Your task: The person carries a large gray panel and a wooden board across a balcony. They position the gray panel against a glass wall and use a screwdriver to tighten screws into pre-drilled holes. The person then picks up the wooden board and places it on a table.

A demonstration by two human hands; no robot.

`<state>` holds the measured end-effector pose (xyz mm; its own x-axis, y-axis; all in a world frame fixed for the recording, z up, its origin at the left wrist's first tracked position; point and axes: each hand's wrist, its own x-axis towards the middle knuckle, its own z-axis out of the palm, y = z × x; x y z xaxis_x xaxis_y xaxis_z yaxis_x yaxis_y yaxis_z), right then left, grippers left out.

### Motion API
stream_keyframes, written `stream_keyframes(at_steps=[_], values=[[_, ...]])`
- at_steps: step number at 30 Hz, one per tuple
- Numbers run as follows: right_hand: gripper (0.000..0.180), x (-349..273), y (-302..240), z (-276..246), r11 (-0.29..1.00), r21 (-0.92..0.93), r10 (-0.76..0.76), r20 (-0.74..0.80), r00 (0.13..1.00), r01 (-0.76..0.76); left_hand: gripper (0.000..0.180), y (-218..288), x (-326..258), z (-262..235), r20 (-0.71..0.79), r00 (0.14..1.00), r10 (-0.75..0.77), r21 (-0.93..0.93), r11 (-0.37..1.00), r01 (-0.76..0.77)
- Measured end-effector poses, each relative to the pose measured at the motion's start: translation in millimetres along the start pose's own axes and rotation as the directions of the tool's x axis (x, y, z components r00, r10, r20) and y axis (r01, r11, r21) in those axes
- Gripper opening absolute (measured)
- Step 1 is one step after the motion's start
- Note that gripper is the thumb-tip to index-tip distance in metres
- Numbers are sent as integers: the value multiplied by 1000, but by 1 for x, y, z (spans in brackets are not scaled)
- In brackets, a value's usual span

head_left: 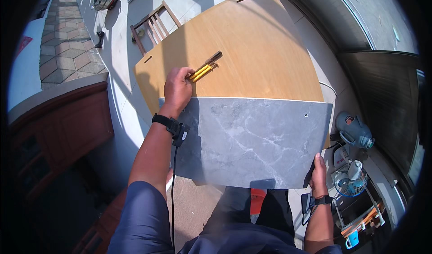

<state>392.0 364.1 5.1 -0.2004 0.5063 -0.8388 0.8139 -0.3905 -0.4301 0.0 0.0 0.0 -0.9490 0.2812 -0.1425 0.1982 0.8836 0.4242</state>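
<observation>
Head view showed a grey marble-patterned panel (252, 141) at frame centre, lying over a tan wooden board (252, 51). The right hand (318, 170) pinched its lower right corner; the left hand (177, 89) closed around yellow-handled tools (204, 68).

Grey marble-patterned panel (252, 141): flat rectangular board, pale veining, small hole near its far right corner. Lies level, its far edge overlapping the near edge of the tan wood-grain board (252, 42). Yellow-handled tool (203, 69): slim, yellow shaft with dark tip, lying diagonally on the tan wood-grain board near that board's near left corner, tip pointing away and to the right.
</observation>
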Motion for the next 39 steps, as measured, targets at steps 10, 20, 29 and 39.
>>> stream_keyframes(at_steps=[10,20,29,39], values=[[48,-4,2,2,999,33,1,13,1000,-1,29,-5,-8,-10,81,996,34,-90,996,-26],[49,0,-2,2,998,66,-18,23,1000,16,29,-1,-6,-7,50,998,40,-74,997,-36],[46,1,-3,3,997,76,-2,25,1000,0,27,-9,-7,-9,-37,995,-91,-81,993,88],[43,-21,-39,14,990,-73,119,-33,992,-121,37,-123,-173,-16,-320,685,-655,-123,745,655]])
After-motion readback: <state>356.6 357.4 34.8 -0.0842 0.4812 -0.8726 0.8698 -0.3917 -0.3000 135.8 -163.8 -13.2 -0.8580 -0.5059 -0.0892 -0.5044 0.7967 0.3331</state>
